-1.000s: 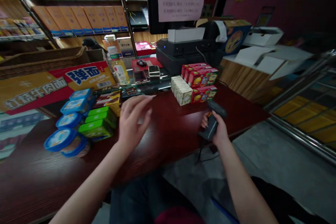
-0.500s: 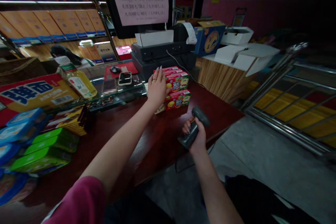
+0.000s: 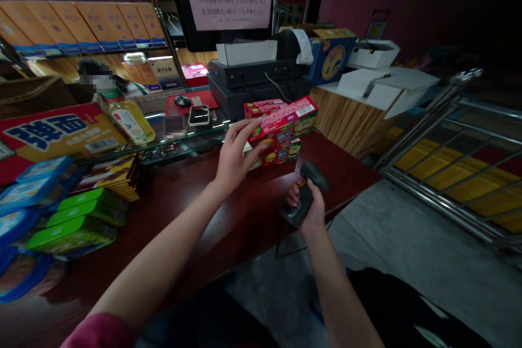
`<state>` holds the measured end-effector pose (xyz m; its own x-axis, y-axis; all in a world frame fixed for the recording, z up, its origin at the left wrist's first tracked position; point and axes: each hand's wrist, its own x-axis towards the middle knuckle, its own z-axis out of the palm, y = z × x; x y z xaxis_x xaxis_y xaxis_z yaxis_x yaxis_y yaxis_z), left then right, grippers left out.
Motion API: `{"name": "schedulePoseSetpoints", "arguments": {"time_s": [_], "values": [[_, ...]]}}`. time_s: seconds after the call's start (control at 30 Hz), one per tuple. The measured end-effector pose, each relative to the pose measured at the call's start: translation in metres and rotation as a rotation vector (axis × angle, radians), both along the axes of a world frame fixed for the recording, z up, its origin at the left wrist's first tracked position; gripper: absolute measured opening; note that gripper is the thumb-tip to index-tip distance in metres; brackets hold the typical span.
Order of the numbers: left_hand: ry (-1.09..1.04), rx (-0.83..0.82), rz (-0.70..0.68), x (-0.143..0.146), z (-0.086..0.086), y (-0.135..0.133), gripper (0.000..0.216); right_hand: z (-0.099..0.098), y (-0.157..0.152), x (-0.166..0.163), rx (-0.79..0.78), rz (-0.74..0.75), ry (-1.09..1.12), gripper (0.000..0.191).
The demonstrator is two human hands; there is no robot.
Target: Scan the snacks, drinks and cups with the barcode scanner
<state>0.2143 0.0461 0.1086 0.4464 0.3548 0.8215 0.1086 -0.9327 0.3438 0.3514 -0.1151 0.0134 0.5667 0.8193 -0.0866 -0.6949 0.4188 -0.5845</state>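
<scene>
My left hand point(image 3: 236, 159) grips the near left end of a red snack box point(image 3: 287, 119), its fingers on top and thumb along the side. That box is tilted, its far right end turned up and outward. Under and behind it stand more red boxes point(image 3: 281, 155), partly hidden by my hand and the held box. In my right hand point(image 3: 312, 207) is a dark handheld barcode scanner point(image 3: 304, 196), fingers wrapped round the handle, its head up and near the stack. Its cable hangs below the table edge.
At left stand green packs point(image 3: 81, 217), blue-lidded tubs point(image 3: 24, 228), yellow-brown packets point(image 3: 122, 176) and an oil bottle point(image 3: 130, 119). A phone point(image 3: 199, 115) and mouse point(image 3: 182, 100) lie on the glass counter. The cash drawer point(image 3: 256, 84) stands behind the boxes; a metal railing point(image 3: 440, 185) is at right.
My left hand has taken hold of a top red box and tipped it up off the stack. My right hand still holds the scanner, nearly in place. The view has shifted slightly.
</scene>
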Motion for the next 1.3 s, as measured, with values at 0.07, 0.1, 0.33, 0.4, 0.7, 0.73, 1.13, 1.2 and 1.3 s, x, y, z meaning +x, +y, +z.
{"name": "schedulePoseSetpoints", "arguments": {"time_s": [0.07, 0.1, 0.33, 0.4, 0.7, 0.73, 1.13, 1.2, 1.3], "values": [[0.007, -0.143, -0.037, -0.043, -0.010, -0.007, 0.048, 0.002, -0.003, -0.007, -0.011, 0.096, -0.046, 0.030], [0.024, -0.221, -0.051, -0.067, -0.018, -0.009, 0.048, 0.003, -0.003, -0.012, -0.018, 0.148, -0.071, 0.030], [0.192, -0.161, 0.230, -0.211, -0.077, -0.009, 0.063, 0.004, 0.018, -0.093, -0.054, 0.456, -0.161, 0.030], [0.233, -0.062, 0.247, -0.231, -0.089, -0.010, 0.066, 0.002, 0.026, -0.119, -0.086, 0.498, -0.172, 0.032], [0.157, 0.093, 0.238, -0.240, -0.104, -0.005, 0.065, -0.002, 0.033, -0.143, -0.227, 0.514, -0.218, 0.038], [0.146, 0.093, 0.235, -0.240, -0.104, -0.005, 0.064, -0.001, 0.033, -0.143, -0.242, 0.521, -0.224, 0.038], [0.124, 0.090, 0.204, -0.241, -0.109, -0.006, 0.064, 0.001, 0.033, -0.146, -0.268, 0.493, -0.229, 0.037], [0.120, 0.095, 0.210, -0.241, -0.108, -0.007, 0.062, 0.001, 0.033, -0.146, -0.265, 0.488, -0.226, 0.037], [0.112, 0.085, 0.220, -0.241, -0.105, -0.010, 0.060, 0.003, 0.033, -0.146, -0.258, 0.490, -0.223, 0.037]]}}
